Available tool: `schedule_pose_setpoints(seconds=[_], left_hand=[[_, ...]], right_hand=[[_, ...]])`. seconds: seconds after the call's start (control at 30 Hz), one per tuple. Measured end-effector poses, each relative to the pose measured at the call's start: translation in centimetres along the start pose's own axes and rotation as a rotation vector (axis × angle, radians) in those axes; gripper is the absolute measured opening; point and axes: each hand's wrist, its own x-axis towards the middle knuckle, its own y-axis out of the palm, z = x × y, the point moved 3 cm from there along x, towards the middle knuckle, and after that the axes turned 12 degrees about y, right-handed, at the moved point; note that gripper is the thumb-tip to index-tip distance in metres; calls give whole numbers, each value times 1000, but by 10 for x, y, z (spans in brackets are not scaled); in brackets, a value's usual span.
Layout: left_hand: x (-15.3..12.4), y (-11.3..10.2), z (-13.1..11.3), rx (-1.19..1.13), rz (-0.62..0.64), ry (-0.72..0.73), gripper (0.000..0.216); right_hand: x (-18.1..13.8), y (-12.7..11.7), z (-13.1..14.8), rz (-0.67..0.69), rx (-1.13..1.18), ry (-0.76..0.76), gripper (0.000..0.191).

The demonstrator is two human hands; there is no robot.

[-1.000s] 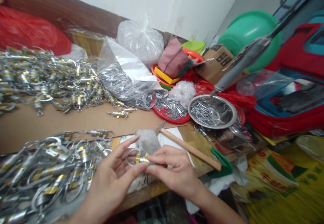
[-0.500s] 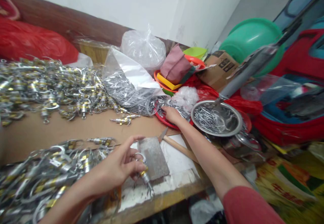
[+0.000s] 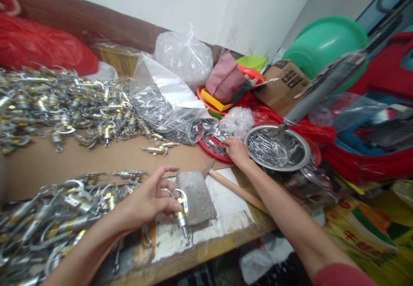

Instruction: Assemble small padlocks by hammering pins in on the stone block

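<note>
My left hand holds a silver metal fitting with a curved hook and a yellow band between thumb and fingers. Its pointed end tilts down beside a flat grey metal block. Over the right rim of a red plate full of small metal pieces is my right hand, its fingers pinched together; what lies between them is too small to make out. A hammer with a wooden handle rests right of the block, under my right forearm.
Piles of similar fittings lie at the back left and front left. A steel bowl of metal pins sits right of the plate, with a grey lever tool above it. A clear bag holds more metal pieces.
My right hand has drawn back from the middle of the red plate to its right edge. My left hand still holds the fitting, now turned more upright.
</note>
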Motion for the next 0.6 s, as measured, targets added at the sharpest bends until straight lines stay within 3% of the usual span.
schedule_pose_setpoints(seconds=[0.17, 0.37, 0.47, 0.6], left_hand=[[-2, -1, 2, -1, -2, 26, 71], [-3, 0, -2, 82, 10, 49, 71], [-3, 1, -4, 153, 51, 23, 60], [-4, 2, -6, 185, 33, 11, 46]], right_hand=[[-26, -27, 17, 54, 49, -96, 27], [-105, -57, 73, 278, 228, -502, 33], [-123, -55, 89, 167, 176, -587, 28], [-125, -46, 93, -11, 197, -583, 29]])
